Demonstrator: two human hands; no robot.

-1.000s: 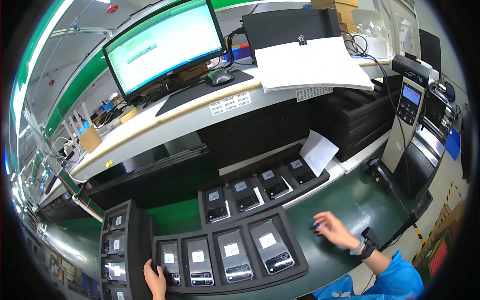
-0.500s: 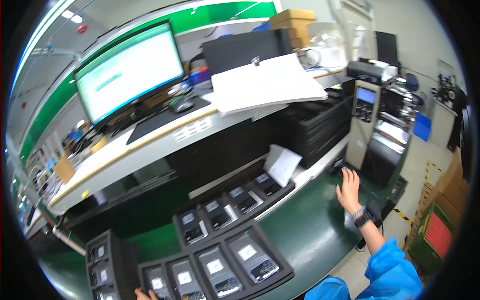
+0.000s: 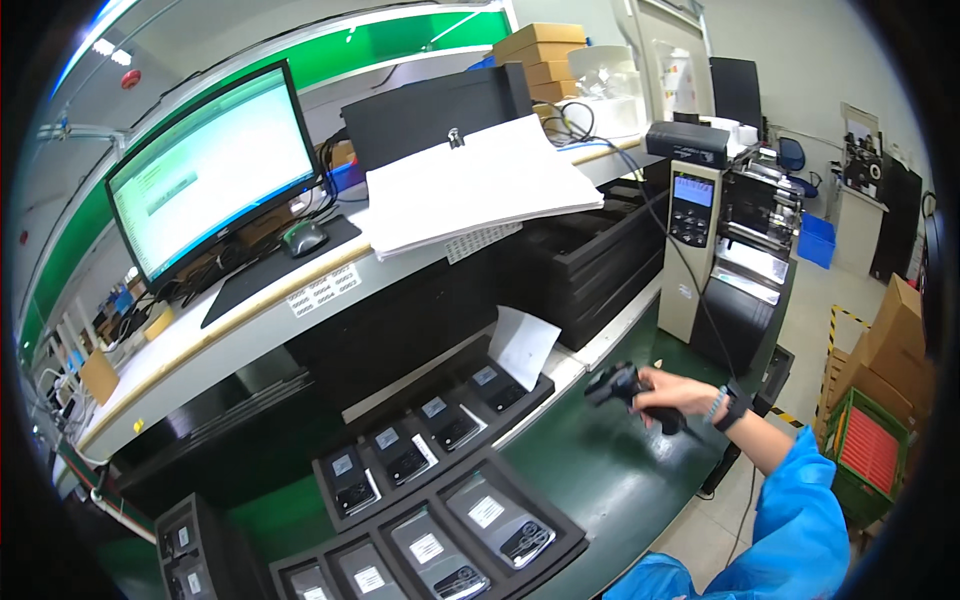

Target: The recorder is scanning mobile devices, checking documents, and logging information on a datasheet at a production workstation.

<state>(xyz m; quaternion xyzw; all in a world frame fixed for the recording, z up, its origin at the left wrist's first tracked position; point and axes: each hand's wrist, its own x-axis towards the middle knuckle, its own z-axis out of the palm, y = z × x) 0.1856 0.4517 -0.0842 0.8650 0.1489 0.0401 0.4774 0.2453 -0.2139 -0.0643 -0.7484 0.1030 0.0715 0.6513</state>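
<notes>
My right hand (image 3: 678, 392), in a blue sleeve with a dark watch and a beaded bracelet at the wrist, is closed around a black handheld barcode scanner (image 3: 612, 386). It holds the scanner above the green bench top, with the scanner head toward the left. To its left lies a black foam tray (image 3: 570, 532) whose slots hold several phones (image 3: 430, 555) with white labels and camera lenses showing. Behind it, a second black tray (image 3: 322, 470) carries several dark labelled phones (image 3: 403, 458). My left hand is out of view.
A label printer (image 3: 690, 250) stands at the bench's right end, a cable hanging before it. Stacked black trays (image 3: 600, 270) sit under the shelf. A folded white paper (image 3: 525, 345) leans on the back tray. Above are a monitor (image 3: 215, 170), a mouse (image 3: 303, 238) and clipped papers (image 3: 480, 190).
My right hand, earlier open near the printer's base, now grips the barcode scanner and has it lifted, further left. My left hand has left the lower edge. The view has shifted slightly.
</notes>
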